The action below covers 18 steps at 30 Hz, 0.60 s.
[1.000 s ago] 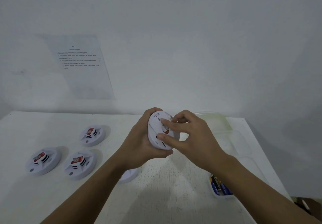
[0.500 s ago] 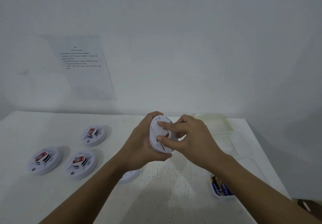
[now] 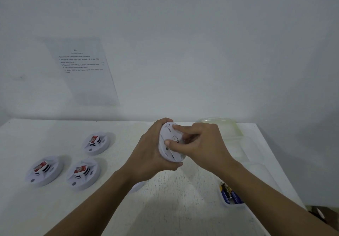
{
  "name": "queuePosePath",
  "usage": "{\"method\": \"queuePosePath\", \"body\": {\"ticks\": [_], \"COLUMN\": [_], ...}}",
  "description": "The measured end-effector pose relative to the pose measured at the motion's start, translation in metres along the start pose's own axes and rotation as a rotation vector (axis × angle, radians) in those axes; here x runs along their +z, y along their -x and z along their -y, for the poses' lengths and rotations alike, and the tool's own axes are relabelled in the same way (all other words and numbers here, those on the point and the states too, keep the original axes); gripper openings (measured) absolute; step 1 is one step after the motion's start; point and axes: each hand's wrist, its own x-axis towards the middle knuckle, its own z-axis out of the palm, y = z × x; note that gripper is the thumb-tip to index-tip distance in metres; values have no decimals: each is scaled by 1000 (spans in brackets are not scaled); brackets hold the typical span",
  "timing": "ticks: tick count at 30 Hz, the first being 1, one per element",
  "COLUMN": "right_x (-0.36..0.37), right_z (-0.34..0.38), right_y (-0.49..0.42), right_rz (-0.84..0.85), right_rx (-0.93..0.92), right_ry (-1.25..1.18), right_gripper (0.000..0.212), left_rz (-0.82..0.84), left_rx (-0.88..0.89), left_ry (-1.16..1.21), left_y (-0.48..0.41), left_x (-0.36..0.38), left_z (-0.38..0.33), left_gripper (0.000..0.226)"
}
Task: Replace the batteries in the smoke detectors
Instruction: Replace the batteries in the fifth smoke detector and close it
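My left hand (image 3: 149,155) grips a round white smoke detector (image 3: 167,146) from behind, holding it on edge above the table with its back facing me. My right hand (image 3: 201,144) has its thumb and forefinger curled onto the detector's back, around the centre; what lies under the fingers is hidden. Three more white smoke detectors with red labels lie face up at the left: one (image 3: 96,143) farther back, two (image 3: 44,170) (image 3: 83,173) nearer. A small white tray (image 3: 226,203) holding dark batteries (image 3: 229,193) sits at the right, partly under my right forearm.
The white table (image 3: 183,208) stands against a white wall with a printed sheet (image 3: 82,70) taped up. A clear plastic container (image 3: 225,127) stands at the back right with its clear lid (image 3: 256,162) nearby. A white round piece (image 3: 138,186) peeks out under my left forearm.
Both hands with the detector have shifted slightly. My right fingers have moved over the detector's back and the red spot seen under them earlier is now covered.
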Motion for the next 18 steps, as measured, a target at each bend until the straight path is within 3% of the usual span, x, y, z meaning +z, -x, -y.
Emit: {"method": "queuePosePath", "body": {"ticks": [9,18], "right_x": [2,3], "right_z": [4,0], "right_y": [-5,-2], "right_rz": [-32,17], "right_rx": [154,108], "right_ry": [-66,-93], "right_gripper": [46,45], "left_rz": [-57,35], "left_rx": [-4,-37], "left_ry": [-45,-50], "left_y": [2,-1], "left_x": [7,-6], "left_z": [5,-1], "left_gripper": [86,90]}}
